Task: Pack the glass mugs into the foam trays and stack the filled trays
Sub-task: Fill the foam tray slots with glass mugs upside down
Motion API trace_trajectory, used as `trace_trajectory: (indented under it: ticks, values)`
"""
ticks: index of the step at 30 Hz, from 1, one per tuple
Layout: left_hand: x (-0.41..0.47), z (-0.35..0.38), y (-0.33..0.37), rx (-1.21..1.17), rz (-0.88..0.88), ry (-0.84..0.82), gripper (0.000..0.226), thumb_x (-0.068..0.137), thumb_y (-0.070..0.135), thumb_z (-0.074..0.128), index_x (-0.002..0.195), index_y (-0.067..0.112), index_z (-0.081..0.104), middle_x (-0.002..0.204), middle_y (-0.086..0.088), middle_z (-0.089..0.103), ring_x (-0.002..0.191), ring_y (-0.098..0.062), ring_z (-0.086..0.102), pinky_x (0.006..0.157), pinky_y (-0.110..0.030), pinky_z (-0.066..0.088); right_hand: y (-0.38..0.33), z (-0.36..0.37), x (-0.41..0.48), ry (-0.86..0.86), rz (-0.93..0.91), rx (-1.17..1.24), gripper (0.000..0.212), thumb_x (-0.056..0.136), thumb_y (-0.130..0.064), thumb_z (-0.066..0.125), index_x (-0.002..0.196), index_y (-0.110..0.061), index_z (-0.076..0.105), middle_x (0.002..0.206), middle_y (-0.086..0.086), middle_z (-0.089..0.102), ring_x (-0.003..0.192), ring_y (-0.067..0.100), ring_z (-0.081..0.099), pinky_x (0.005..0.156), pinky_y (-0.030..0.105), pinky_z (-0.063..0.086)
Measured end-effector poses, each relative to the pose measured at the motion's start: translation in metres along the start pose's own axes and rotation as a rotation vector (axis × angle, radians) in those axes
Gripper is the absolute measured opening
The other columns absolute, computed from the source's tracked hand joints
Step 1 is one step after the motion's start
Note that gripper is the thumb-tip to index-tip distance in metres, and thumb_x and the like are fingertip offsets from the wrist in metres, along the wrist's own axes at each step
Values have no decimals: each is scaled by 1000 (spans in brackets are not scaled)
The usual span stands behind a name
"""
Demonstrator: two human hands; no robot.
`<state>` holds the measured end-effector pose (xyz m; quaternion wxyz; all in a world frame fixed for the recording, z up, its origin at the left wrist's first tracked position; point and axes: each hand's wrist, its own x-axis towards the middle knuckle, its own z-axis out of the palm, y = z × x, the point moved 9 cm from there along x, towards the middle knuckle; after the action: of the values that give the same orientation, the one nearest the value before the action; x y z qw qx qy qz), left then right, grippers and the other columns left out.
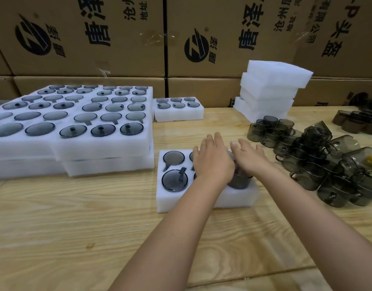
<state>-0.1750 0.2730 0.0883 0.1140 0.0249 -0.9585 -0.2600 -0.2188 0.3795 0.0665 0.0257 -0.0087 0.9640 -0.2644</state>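
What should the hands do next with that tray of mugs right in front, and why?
Probably press the front right mug down. It stands well above the foam tray, while the two mugs at its left end sit flush. The left hand and right hand are open over that end.

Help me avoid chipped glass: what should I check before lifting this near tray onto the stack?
1. Two left mugs seated flush in the near tray: ok.
2. Front-right mug seated: not ok, it stands above the foam.
3. Middle pockets filled: cannot tell, the left hand covers them.
4. Back-right pocket filled: cannot tell, the right hand covers it.
5. Stacked filled trays on the left, top free of loose items: ok.
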Motion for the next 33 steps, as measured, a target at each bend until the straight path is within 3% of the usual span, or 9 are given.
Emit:
trace_trajectory:
  ticks: [4, 10, 16, 20, 22, 25, 29, 31, 33]
  values:
    - [2, 26, -22, 176, -36, -143, 54, 102, 31, 19, 152, 19, 2, 161, -8, 4, 148, -22, -4, 117, -49, -6, 0, 27, 1, -9, 33, -195, 55, 100, -45, 15, 149, -20, 14, 159, 8, 5, 145, 29, -7, 114, 52, -1]
    - [0, 34, -26, 300, -40, -216, 55, 100, 28, 22, 152, 18, 6, 160, -12, -4, 147, -24, -10, 115, -52, -9, -1, 28, -6, 67, 10, -307, 52, 99, -44, 14, 147, -24, 16, 148, 8, 30, 136, 29, 26, 106, 50, 24]
    - [-4, 29, -29, 282, -47, -275, 55, 103, 33, 12, 153, 13, 2, 161, -6, -8, 147, -19, -11, 117, -49, -8, -9, 25, -7, 79, -48, -303, 49, 101, -40, 18, 145, -18, 23, 152, 10, 24, 138, 25, 24, 104, 46, 28]
    - [-10, 11, -53, 305, -65, -200, 63, 99, 49, 4, 153, 16, 4, 161, -2, -5, 147, -16, -10, 116, -49, -11, -29, 27, -16, 113, -295, -316, 52, 101, -43, 20, 146, -19, 26, 158, 4, 11, 145, 18, 10, 113, 40, 19]
    - [-17, 8, -67, 350, -68, -203, 64, 98, 51, 4, 153, 18, 1, 161, -1, -7, 147, -17, -11, 116, -51, -10, -34, 35, -20, 24, -393, -301, 55, 98, -51, 15, 149, -29, 21, 159, -6, 8, 145, 12, 4, 115, 39, 9]
    - [-19, 11, -72, 363, -46, -218, 63, 99, 48, 7, 153, 18, -2, 161, -1, -9, 147, -18, -11, 116, -52, -9, -30, 47, -18, -117, -420, -333, 53, 96, -55, 9, 148, -42, 9, 158, -13, 0, 145, 7, -5, 116, 42, -1]
    - [-15, 14, -71, 341, -33, -224, 66, 98, 49, 10, 153, 15, -4, 161, -3, -9, 147, -18, -12, 116, -48, -8, -31, 49, -15, -123, -395, -376, 49, 98, -52, 9, 147, -46, 6, 158, -14, -2, 145, 7, -5, 116, 46, -3]
    - [-17, 10, -70, 280, -39, -222, 68, 98, 48, 14, 153, 12, 0, 161, -4, -6, 148, -18, -9, 118, -44, -6, -33, 47, -19, -79, -370, -441, 48, 99, -50, 10, 147, -44, 10, 158, -12, 2, 145, 9, 0, 116, 47, -2]
    - [-20, -5, -66, 60, -40, -122, 63, 97, 39, 24, 151, 7, 16, 160, -8, 13, 147, -18, 6, 119, -38, 4, -41, 35, -27, 82, -366, -544, 48, 100, -48, 14, 146, -35, 25, 158, -6, 14, 145, 12, 12, 115, 45, 2]
